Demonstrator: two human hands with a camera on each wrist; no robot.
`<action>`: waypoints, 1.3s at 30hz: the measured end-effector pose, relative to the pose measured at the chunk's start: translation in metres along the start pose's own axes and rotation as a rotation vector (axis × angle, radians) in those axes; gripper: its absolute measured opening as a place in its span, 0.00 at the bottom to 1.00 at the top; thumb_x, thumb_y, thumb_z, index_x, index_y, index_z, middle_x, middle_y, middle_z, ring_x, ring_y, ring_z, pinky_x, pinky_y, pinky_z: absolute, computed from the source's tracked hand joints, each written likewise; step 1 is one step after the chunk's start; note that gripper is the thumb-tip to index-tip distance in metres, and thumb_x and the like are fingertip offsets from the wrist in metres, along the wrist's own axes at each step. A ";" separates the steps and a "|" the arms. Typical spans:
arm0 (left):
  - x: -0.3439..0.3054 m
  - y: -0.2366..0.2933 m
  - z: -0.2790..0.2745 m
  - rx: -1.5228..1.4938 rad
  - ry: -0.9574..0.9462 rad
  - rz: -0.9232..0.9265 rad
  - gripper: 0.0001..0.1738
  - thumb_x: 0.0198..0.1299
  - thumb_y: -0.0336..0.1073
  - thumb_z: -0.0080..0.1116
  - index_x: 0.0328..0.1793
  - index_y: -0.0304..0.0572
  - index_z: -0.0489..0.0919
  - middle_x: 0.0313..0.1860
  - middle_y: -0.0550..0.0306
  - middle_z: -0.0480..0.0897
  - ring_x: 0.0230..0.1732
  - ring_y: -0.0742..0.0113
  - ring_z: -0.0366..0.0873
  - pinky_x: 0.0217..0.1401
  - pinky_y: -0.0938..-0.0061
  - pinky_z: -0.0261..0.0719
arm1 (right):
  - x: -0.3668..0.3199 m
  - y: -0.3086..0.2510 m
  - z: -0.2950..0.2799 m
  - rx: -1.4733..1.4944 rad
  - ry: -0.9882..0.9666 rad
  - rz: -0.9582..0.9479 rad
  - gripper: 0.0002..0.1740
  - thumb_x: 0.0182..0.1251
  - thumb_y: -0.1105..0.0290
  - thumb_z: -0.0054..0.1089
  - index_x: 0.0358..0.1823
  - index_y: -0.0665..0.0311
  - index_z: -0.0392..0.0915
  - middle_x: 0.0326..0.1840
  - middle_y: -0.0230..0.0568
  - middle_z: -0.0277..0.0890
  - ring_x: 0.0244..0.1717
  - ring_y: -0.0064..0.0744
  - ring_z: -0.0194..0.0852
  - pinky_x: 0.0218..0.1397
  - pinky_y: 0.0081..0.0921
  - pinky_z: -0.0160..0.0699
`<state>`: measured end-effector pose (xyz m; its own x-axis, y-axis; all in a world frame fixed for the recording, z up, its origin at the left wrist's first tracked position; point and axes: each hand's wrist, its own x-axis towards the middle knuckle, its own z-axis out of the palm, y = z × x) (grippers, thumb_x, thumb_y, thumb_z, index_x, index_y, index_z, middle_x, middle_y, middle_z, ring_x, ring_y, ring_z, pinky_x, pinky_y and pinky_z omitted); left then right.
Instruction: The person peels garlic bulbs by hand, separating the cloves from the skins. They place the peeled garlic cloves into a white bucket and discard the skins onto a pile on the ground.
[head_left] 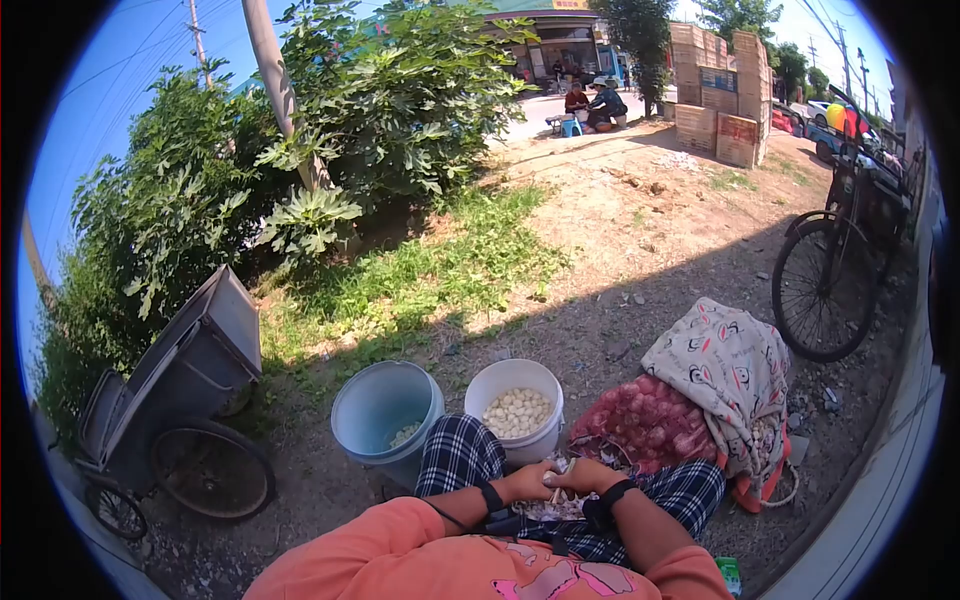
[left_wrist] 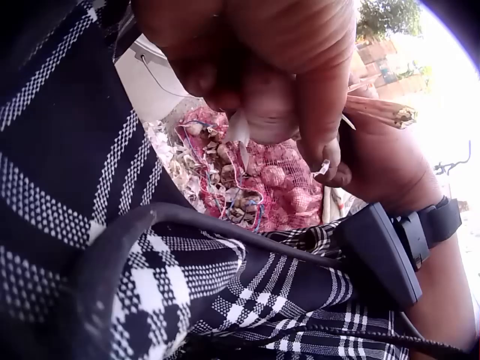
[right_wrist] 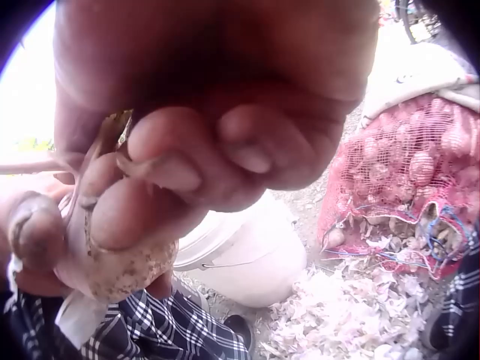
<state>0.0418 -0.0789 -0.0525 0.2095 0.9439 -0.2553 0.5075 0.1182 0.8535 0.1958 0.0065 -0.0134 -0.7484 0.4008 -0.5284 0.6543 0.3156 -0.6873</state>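
Observation:
Over the lap, the left hand (head_left: 527, 482) and the right hand (head_left: 588, 477) meet on one garlic bulb (right_wrist: 139, 268). Its pale, speckled skin shows between the fingers in the right wrist view. The curled right fingers grip the bulb from above, and the left thumb and fingers pinch its side. A dry garlic stem (left_wrist: 384, 111) sticks out past the right hand in the left wrist view. Loose skin flakes hang at the fingertips. Much of the bulb is hidden by the fingers.
Ahead stand a white bucket (head_left: 556, 432) of peeled cloves and a blue-green bucket (head_left: 347, 420) with some in its bottom. To the right lies a red mesh sack (head_left: 650, 425) of garlic under a printed cloth (head_left: 722, 350). Garlic skins (right_wrist: 337, 307) litter the ground. A cart (head_left: 190, 350) stands left.

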 end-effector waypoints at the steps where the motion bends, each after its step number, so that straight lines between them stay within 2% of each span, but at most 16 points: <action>1: 0.000 0.001 0.000 0.001 0.000 0.000 0.32 0.37 0.38 0.67 0.50 0.36 0.67 0.38 0.53 0.77 0.41 0.69 0.73 0.45 0.75 0.71 | 0.004 0.004 0.002 0.000 0.000 -0.001 0.30 0.48 0.39 0.51 0.14 0.63 0.77 0.13 0.38 0.72 0.18 0.31 0.72 0.26 0.25 0.69; 7: -0.002 0.010 -0.004 0.113 0.034 0.037 0.31 0.36 0.37 0.67 0.49 0.38 0.68 0.38 0.55 0.77 0.40 0.70 0.73 0.44 0.76 0.71 | 0.011 0.012 0.007 -0.081 0.124 -0.092 0.27 0.53 0.45 0.50 0.15 0.63 0.76 0.14 0.36 0.72 0.18 0.28 0.70 0.27 0.25 0.68; 10: 0.003 0.002 -0.008 0.019 -0.027 -0.040 0.29 0.36 0.37 0.66 0.48 0.38 0.69 0.39 0.57 0.77 0.40 0.72 0.73 0.44 0.77 0.72 | 0.019 0.021 0.014 0.124 0.191 -0.114 0.24 0.55 0.49 0.51 0.16 0.63 0.76 0.13 0.35 0.72 0.17 0.26 0.68 0.24 0.25 0.66; 12: 0.003 0.011 -0.014 -0.051 0.055 0.016 0.30 0.38 0.42 0.67 0.48 0.38 0.70 0.38 0.54 0.78 0.37 0.68 0.75 0.42 0.74 0.73 | 0.006 0.008 0.009 0.427 0.289 -0.200 0.22 0.57 0.53 0.50 0.16 0.64 0.76 0.13 0.33 0.70 0.16 0.23 0.65 0.22 0.24 0.64; 13: 0.001 0.015 -0.015 -0.053 0.055 0.014 0.30 0.38 0.42 0.67 0.48 0.38 0.70 0.38 0.54 0.78 0.37 0.68 0.75 0.42 0.74 0.73 | 0.009 0.009 0.011 0.427 0.287 -0.199 0.22 0.57 0.53 0.50 0.16 0.64 0.76 0.13 0.33 0.70 0.16 0.23 0.65 0.22 0.24 0.64; 15: -0.008 0.038 -0.019 -0.314 0.075 -0.070 0.27 0.42 0.37 0.64 0.50 0.39 0.69 0.37 0.58 0.76 0.37 0.71 0.74 0.40 0.77 0.73 | 0.014 0.011 0.014 0.545 0.358 -0.298 0.22 0.60 0.55 0.48 0.15 0.63 0.74 0.11 0.29 0.66 0.14 0.21 0.61 0.19 0.22 0.61; 19: -0.001 0.020 -0.016 -0.604 0.113 -0.052 0.27 0.46 0.33 0.61 0.53 0.39 0.65 0.38 0.60 0.75 0.37 0.72 0.74 0.39 0.79 0.73 | 0.016 0.012 0.010 0.698 0.396 -0.325 0.19 0.61 0.57 0.46 0.19 0.62 0.74 0.13 0.29 0.67 0.15 0.19 0.61 0.18 0.21 0.58; 21: -0.004 0.031 -0.019 -0.854 0.170 0.039 0.29 0.48 0.31 0.59 0.56 0.38 0.60 0.40 0.59 0.74 0.38 0.71 0.73 0.41 0.78 0.73 | 0.025 0.017 0.015 1.379 0.344 -0.312 0.16 0.62 0.58 0.45 0.25 0.61 0.74 0.17 0.28 0.67 0.16 0.18 0.61 0.17 0.18 0.56; 22: -0.003 0.032 -0.019 -0.854 0.171 0.040 0.29 0.48 0.31 0.59 0.56 0.38 0.60 0.40 0.59 0.74 0.38 0.71 0.73 0.41 0.78 0.73 | 0.028 0.022 0.017 1.391 0.356 -0.363 0.15 0.61 0.58 0.46 0.29 0.61 0.74 0.19 0.28 0.68 0.16 0.17 0.61 0.16 0.16 0.53; 25: 0.000 0.030 -0.024 -1.065 0.105 0.075 0.27 0.49 0.30 0.57 0.56 0.37 0.59 0.40 0.58 0.73 0.39 0.71 0.73 0.40 0.77 0.73 | 0.028 0.021 0.008 1.419 0.491 -0.323 0.15 0.61 0.58 0.46 0.28 0.60 0.74 0.17 0.27 0.66 0.14 0.16 0.59 0.15 0.16 0.51; 26: 0.001 0.028 -0.026 -1.159 0.040 0.106 0.27 0.49 0.30 0.56 0.55 0.38 0.60 0.39 0.57 0.73 0.37 0.70 0.73 0.39 0.77 0.73 | 0.012 0.011 -0.003 1.430 0.525 -0.250 0.14 0.60 0.60 0.49 0.20 0.58 0.72 0.12 0.25 0.62 0.11 0.16 0.55 0.13 0.15 0.48; 27: 0.001 0.026 -0.029 -1.253 -0.026 0.136 0.26 0.49 0.30 0.56 0.54 0.39 0.60 0.38 0.57 0.73 0.36 0.69 0.73 0.39 0.77 0.73 | 0.011 0.011 -0.003 1.432 0.523 -0.247 0.14 0.60 0.60 0.49 0.20 0.58 0.72 0.12 0.25 0.62 0.11 0.16 0.55 0.13 0.15 0.48; 31: 0.001 0.027 -0.030 -1.256 -0.094 0.112 0.26 0.48 0.31 0.57 0.53 0.40 0.61 0.34 0.56 0.72 0.30 0.69 0.72 0.33 0.78 0.72 | 0.014 0.014 -0.004 1.323 0.591 -0.183 0.14 0.59 0.60 0.51 0.19 0.58 0.73 0.12 0.25 0.63 0.11 0.16 0.54 0.13 0.15 0.48; 33: -0.002 0.028 -0.031 -1.182 -0.144 0.123 0.27 0.44 0.38 0.59 0.50 0.40 0.63 0.31 0.53 0.73 0.26 0.69 0.73 0.25 0.81 0.71 | 0.019 0.020 -0.001 1.298 0.547 -0.176 0.14 0.59 0.59 0.51 0.20 0.58 0.72 0.13 0.25 0.64 0.11 0.15 0.55 0.13 0.15 0.48; 37: -0.012 0.039 -0.042 -1.187 -0.237 0.121 0.27 0.44 0.40 0.59 0.50 0.40 0.63 0.29 0.53 0.73 0.22 0.72 0.71 0.19 0.86 0.67 | 0.026 0.028 0.000 1.218 0.559 -0.124 0.14 0.59 0.59 0.50 0.19 0.56 0.71 0.12 0.24 0.62 0.10 0.16 0.54 0.12 0.15 0.47; 39: -0.024 0.046 -0.052 -1.226 -0.484 0.116 0.28 0.43 0.41 0.60 0.50 0.41 0.63 0.27 0.53 0.73 0.18 0.74 0.69 0.15 0.89 0.63 | 0.024 0.047 -0.017 1.614 0.665 0.021 0.15 0.59 0.57 0.50 0.19 0.54 0.69 0.11 0.22 0.59 0.10 0.16 0.52 0.11 0.15 0.47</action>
<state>0.0161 -0.0798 0.0164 0.6052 0.7930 -0.0700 -0.5598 0.4864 0.6708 0.2108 0.0453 -0.0497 -0.3026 0.7780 -0.5505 -0.4029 -0.6279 -0.6659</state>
